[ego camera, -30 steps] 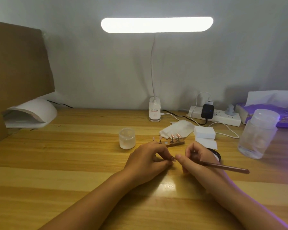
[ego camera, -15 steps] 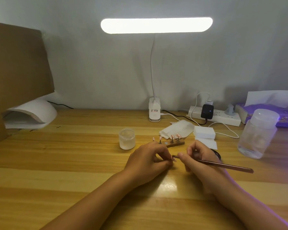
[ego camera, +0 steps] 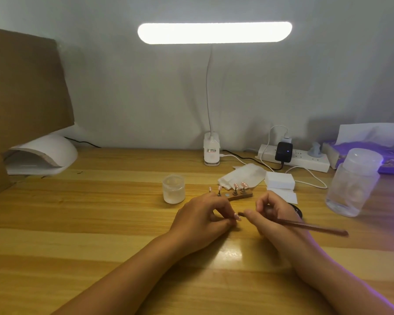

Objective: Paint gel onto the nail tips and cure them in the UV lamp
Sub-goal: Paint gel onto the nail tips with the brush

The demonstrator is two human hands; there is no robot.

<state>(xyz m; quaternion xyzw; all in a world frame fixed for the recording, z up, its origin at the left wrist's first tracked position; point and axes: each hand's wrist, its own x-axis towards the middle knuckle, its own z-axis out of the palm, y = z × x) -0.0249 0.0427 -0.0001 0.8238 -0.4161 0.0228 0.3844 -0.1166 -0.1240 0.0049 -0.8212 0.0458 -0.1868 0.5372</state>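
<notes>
The left hand (ego camera: 203, 220) pinches a small pale-pink nail tip (ego camera: 237, 216) in curled fingertips, low over the desk. The right hand (ego camera: 272, 215) keeps a pen-like grip closed round a slim brown brush (ego camera: 309, 227), whose bristle end meets the tip's edge. Over the last second the brush has slid a little rightward and its handle end has swung outward, while the left grip stayed put. This is likely one stroke of gel drawn along the tip, so painting is under way and curing has not begun.

Just behind, a brown wooden holder strip (ego camera: 240, 196) carries several more tips, beside a frosted white jar (ego camera: 173, 189). The white domed UV lamp (ego camera: 43, 153) sits well apart at far left. The pale striped wooden desk (ego camera: 77, 223) meets a grey wall, and a glowing white bar lamp (ego camera: 214, 32) hangs above.
</notes>
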